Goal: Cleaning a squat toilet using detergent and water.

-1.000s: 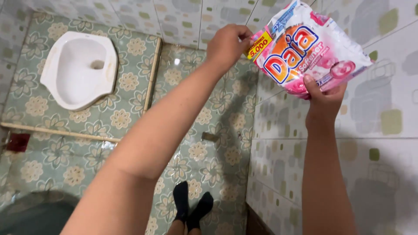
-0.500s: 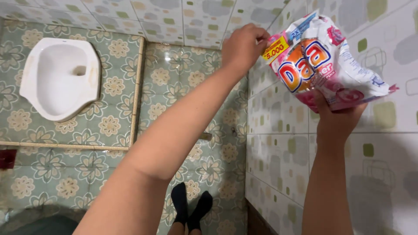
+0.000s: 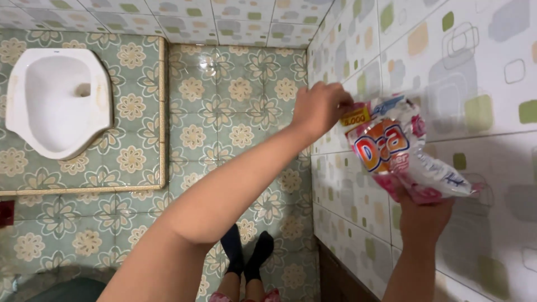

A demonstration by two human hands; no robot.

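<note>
Glossy plastic pouch (image 3: 400, 154), white and pink with an orange patch, crinkled and soft-sided, held up in front of the tiled wall (image 3: 475, 72) on the right. Left hand (image 3: 320, 106) closed in a pinch on the pouch's upper left corner, by a small yellow label. Right hand (image 3: 422, 215) under the pouch, clasped around its lower end, fingers mostly hidden behind the plastic. Pouch tilted, its lower right end sagging and creased.

Wall of smooth glazed tiles, pale with rounded squares in green, beige and grey. Floor (image 3: 235, 95) of shiny green tiles with cream flower patterns, wet-looking with a bright glare near the far corner. White ceramic squat toilet (image 3: 53, 100), rounded and smooth, set in a raised section at the left edge of the floor, bordered by a narrow tan strip. Two feet in black socks (image 3: 246, 254) at the bottom, close to the foot of the wall.
</note>
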